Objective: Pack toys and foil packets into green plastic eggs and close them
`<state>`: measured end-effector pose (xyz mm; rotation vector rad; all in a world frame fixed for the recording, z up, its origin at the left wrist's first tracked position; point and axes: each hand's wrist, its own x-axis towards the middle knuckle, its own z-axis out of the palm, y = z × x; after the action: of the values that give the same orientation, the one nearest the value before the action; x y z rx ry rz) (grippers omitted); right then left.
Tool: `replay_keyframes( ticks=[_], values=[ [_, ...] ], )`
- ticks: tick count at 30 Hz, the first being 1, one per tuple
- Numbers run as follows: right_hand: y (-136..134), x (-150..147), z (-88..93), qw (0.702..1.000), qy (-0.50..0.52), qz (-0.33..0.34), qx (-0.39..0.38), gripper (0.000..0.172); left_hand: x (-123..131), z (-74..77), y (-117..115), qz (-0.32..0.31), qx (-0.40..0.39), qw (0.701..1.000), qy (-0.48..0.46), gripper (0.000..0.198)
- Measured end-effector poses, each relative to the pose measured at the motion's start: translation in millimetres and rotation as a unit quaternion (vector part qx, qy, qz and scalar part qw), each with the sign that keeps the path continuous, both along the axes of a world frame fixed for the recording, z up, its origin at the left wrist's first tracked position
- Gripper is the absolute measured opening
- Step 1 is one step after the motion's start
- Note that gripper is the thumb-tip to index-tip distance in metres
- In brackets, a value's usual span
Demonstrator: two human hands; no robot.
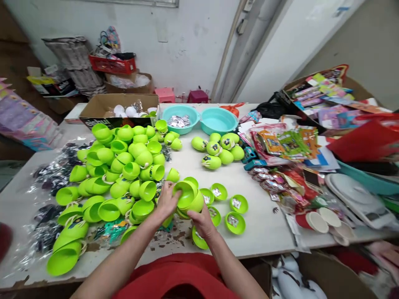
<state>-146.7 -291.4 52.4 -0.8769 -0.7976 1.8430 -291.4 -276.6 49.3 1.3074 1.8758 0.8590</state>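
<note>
Both hands are closed on green plastic egg shell halves (pixel 185 194) held together over the table's front middle. My left hand (pixel 168 200) grips the left rim of an open half, thumb inside it. From the lower right, my right hand (pixel 203 220) holds another half against it; its fingers are partly hidden behind the shells. Just right of my hands lie several open green halves (pixel 235 223), each with a small silver packet (pixel 232 220) in it. To the left spreads a big heap of green egg halves (pixel 121 166), some with white cords.
Several closed green eggs (pixel 219 150) lie behind my hands. Two turquoise basins (pixel 219 120) stand at the back, the left one holding silver packets (pixel 178 121). A cardboard box (pixel 120 101) holds white balls. On the right are snack packets (pixel 286 141), paper cups (pixel 313 221) and a scale (pixel 358 199).
</note>
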Motion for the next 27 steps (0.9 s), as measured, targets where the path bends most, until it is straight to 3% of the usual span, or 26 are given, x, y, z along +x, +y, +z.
replay_keyframes(
  ticks=[4,8,12,14,17,20,22,24,27],
  values=[
    [0,39,-10.5,0.993,0.030,-0.050,-0.099,0.067,25,-5.5,73,-0.041,-0.037,0.997,0.063,0.027],
    [2,85,-31.0,0.980,0.063,-0.079,-0.172,0.064,51,-28.0,144,-0.068,-0.112,0.981,0.142,0.025],
    [1,134,-47.0,0.972,0.071,-0.090,-0.203,0.066,72,-51.4,182,-0.124,-0.165,0.958,0.198,0.022],
    [1,152,-50.6,0.969,0.069,-0.107,-0.212,0.069,76,-52.8,185,-0.158,-0.170,0.948,0.218,0.025],
    [3,165,-54.8,0.971,0.061,-0.100,-0.208,0.069,84,-37.7,168,-0.205,-0.139,0.940,0.236,0.047],
    [6,164,-58.3,0.978,0.060,-0.045,-0.194,0.068,106,-15.7,129,-0.384,-0.066,0.914,0.114,0.066],
    [6,158,-56.3,0.981,0.063,0.001,-0.183,0.071,126,-6.6,103,-0.495,-0.048,0.867,0.012,0.054],
    [3,154,-48.3,0.982,0.061,0.057,-0.168,0.074,139,-4.1,88,-0.485,-0.062,0.872,0.015,0.032],
    [-4,168,-31.5,0.979,0.023,0.121,-0.165,0.074,124,-7.3,82,-0.363,-0.076,0.921,0.118,0.032]
  ],
)
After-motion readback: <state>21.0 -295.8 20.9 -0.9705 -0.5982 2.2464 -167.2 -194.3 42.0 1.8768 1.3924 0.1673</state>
